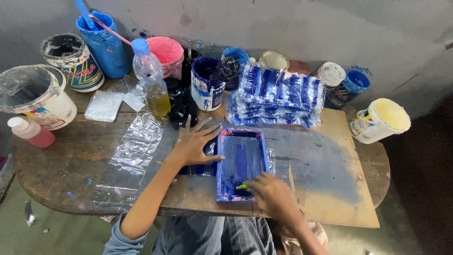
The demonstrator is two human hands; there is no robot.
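Observation:
A small blue-stained printing frame (242, 163) lies flat on a wooden board (330, 189) in front of me. My left hand (196, 141) rests with fingers spread just left of the frame, on a blue-printed clear plastic bag (200, 166). My right hand (270, 193) reaches into the frame's near end and grips a small squeegee with a yellow-green tip (241, 186). Behind the frame sits a pile of blue-printed plastic bags (276, 97).
Clear plastic sheets (130, 158) lie at the left. Along the back stand several paint tubs, a blue ink pot (206, 87), a plastic bottle of yellow liquid (152, 78), a pink bottle (29, 132) and a white tub (380, 120) at the right edge.

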